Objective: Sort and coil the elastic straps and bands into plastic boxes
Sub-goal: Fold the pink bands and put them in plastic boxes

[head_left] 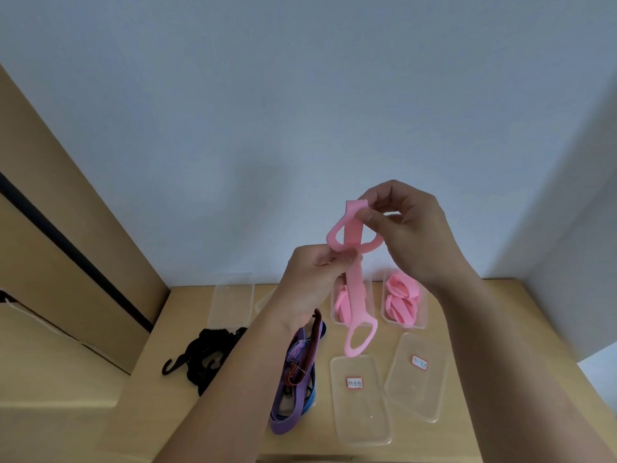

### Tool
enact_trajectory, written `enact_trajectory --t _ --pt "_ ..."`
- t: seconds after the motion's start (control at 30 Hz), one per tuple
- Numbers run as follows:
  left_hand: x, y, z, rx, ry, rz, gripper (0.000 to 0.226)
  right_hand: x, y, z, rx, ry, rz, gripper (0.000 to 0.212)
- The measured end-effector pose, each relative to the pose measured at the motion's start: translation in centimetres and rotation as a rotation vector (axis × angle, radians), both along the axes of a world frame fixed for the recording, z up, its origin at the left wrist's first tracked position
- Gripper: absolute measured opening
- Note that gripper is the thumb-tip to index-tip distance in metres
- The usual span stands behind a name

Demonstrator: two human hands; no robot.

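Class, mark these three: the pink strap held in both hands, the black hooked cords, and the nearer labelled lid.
pink strap (354,289): head view, straight hanging middle.
black hooked cords (213,342): head view, tangled bundle's centre.
nearer labelled lid (362,416): head view, bare plastic below label.

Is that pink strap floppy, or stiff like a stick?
Probably floppy: the pink strap folds between the left hand and right hand, and its lower end dangles. Likely light too, since fingertips alone hold it.

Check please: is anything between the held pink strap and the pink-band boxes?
Nothing visible. The left hand and right hand hold the pink strap in the air; the left box and right box of pink bands stand open.
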State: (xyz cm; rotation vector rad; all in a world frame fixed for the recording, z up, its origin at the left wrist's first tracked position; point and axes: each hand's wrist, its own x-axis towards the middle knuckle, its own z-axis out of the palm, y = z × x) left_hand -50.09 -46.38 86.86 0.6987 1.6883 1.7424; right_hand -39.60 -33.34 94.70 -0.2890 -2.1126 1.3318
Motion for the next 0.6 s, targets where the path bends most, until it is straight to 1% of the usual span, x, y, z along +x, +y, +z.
enact_trajectory --t 0.07,0.1,0.13,0.23,0.27,0.4,0.5,0.6 --pt "-0.5 0.3 0.2 -0.006 -0.036 0.032 0.040 0.3 0.0 -0.1 0.054 0.006 0.037 0.013" --pt "-0.8 0.3 0.4 -0.018 -0.043 0.053 0.043 0.4 0.0 -0.2 0.083 0.007 0.048 0.014" --pt "-1.2 0.4 0.5 -0.032 -0.049 0.067 0.041 0.6 0.0 -0.5 0.118 0.007 0.056 0.015" --pt "-2.3 0.7 1.2 -0.023 -0.114 0.043 0.016 0.9 0.0 -1.3 0.249 0.006 0.066 0.020" --pt "-2.7 0.8 1.6 -0.001 -0.150 0.024 0.012 0.9 0.1 -1.6 0.296 0.004 0.067 0.022" --pt "-3.8 1.0 2.7 0.048 -0.331 -0.087 0.029 0.5 -0.1 -2.8 0.490 -0.014 0.047 0.024" --pt "-4.5 1.0 3.4 0.037 -0.364 -0.152 0.029 -0.2 -0.2 -3.6 0.617 -0.002 -0.007 0.025" --pt "-4.8 1.1 3.7 0.050 -0.449 -0.169 0.029 -0.7 -0.1 -4.4 0.706 0.000 -0.053 0.024"
